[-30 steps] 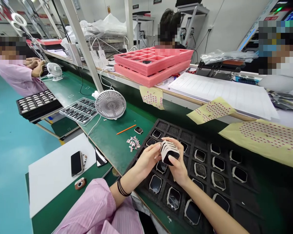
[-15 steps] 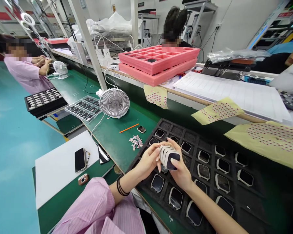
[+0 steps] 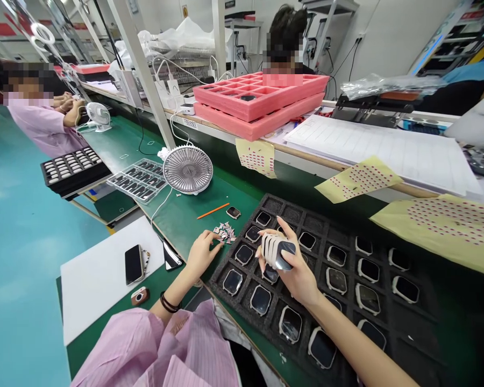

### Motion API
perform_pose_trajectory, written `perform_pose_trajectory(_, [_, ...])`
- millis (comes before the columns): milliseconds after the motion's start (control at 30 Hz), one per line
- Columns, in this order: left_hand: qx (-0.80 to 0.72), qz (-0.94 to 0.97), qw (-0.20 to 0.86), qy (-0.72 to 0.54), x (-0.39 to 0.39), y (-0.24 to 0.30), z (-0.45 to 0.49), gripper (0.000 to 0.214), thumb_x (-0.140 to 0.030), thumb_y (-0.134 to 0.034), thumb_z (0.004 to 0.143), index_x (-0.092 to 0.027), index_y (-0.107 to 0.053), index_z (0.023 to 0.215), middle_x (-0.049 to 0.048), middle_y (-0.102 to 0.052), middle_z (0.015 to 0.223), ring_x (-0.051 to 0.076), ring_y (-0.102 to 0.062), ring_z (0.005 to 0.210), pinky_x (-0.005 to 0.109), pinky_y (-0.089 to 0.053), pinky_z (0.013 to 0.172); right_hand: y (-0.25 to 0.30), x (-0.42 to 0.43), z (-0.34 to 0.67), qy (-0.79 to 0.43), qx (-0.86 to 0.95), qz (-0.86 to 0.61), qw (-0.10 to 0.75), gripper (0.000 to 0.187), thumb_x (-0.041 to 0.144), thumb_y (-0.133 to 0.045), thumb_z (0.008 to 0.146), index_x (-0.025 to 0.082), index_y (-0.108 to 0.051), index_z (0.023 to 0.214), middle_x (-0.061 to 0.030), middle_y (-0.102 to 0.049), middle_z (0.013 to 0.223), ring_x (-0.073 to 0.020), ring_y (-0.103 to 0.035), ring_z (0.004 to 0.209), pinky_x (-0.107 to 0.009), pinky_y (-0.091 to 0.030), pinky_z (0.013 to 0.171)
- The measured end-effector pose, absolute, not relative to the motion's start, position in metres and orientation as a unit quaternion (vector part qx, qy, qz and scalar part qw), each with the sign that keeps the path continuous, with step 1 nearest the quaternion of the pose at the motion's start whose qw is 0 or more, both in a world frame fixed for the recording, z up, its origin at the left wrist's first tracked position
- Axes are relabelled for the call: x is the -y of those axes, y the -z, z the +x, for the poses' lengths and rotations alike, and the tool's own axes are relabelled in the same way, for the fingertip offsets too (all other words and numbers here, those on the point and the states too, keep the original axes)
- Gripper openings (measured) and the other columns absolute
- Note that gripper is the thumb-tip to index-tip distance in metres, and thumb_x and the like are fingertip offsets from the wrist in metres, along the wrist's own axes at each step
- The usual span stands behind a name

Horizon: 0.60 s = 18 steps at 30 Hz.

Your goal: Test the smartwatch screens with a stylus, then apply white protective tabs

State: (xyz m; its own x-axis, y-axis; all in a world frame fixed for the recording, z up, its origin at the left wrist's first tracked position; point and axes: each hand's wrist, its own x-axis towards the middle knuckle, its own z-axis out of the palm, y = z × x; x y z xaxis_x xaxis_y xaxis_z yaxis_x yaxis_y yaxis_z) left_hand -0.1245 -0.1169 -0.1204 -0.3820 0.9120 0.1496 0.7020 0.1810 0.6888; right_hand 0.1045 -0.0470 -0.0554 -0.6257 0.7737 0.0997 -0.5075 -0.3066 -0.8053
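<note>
Foam tray (image 3: pixel 216 280) of watch cases (image 3: pixel 290 324) at the bench's (image 3: pixel 185 215) near edge, scrap pile (image 3: pixel 225 233) just left, fan (image 3: pixel 187 169) behind, phone (image 3: pixel 133 264) far left.

Pink striped sleeve (image 3: pixel 145 349), black bands (image 3: pixel 169 303) at left wrist

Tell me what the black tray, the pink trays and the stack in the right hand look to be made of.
Black tray: likely soft foam, matte, grainy surface with cut pockets. Pink trays: likely foam too, matte, thick soft-edged walls. Stack in the right hand grip: pale rims look like plastic or metal, unclear which; the dark front face is glossy and shows reflections.
</note>
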Motion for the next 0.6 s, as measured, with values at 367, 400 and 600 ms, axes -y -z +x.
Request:
perform_pose_trajectory(367, [-0.719,0.488,0.217,-0.445,0.117,0.096,-0.105,0.020,-0.037,-0.063,0.083,-0.017,-0.065,0.082,0.0020,-0.066,0.073,0.016,-0.059,0.067,0.027,-0.048,0.066,0.055,0.051,0.100,-0.798,0.414,-0.158,0.408,0.058,0.037,-0.063,0.080,0.035,-0.045,0.136,-0.0067,-0.060,0.115,-0.0216,-0.061,0.072,-0.038,-0.052,0.057])
perform_pose_trajectory(400, [-0.684,0.475,0.238,-0.499,0.117,0.085,-0.095,0.021,-0.038,-0.064,0.083,-0.017,-0.067,0.085,0.0035,-0.069,0.081,0.016,-0.061,0.073,0.028,-0.049,0.070,0.055,0.052,0.100,-0.793,0.417,-0.161,0.413,0.059,0.038,-0.063,0.080,0.035,-0.045,0.136,-0.0072,-0.060,0.116,-0.0220,-0.061,0.073,-0.039,-0.053,0.058])
perform_pose_trajectory(600, [-0.529,0.407,0.307,-0.679,0.104,0.041,-0.018,0.016,-0.033,-0.071,0.079,-0.019,-0.077,0.085,0.0059,-0.069,0.088,0.016,-0.062,0.076,0.028,-0.051,0.071,0.059,0.060,0.103,-0.728,0.445,-0.208,0.478,0.061,0.042,-0.063,0.079,0.036,-0.043,0.137,-0.0068,-0.057,0.124,-0.0262,-0.062,0.093,-0.045,-0.053,0.076])
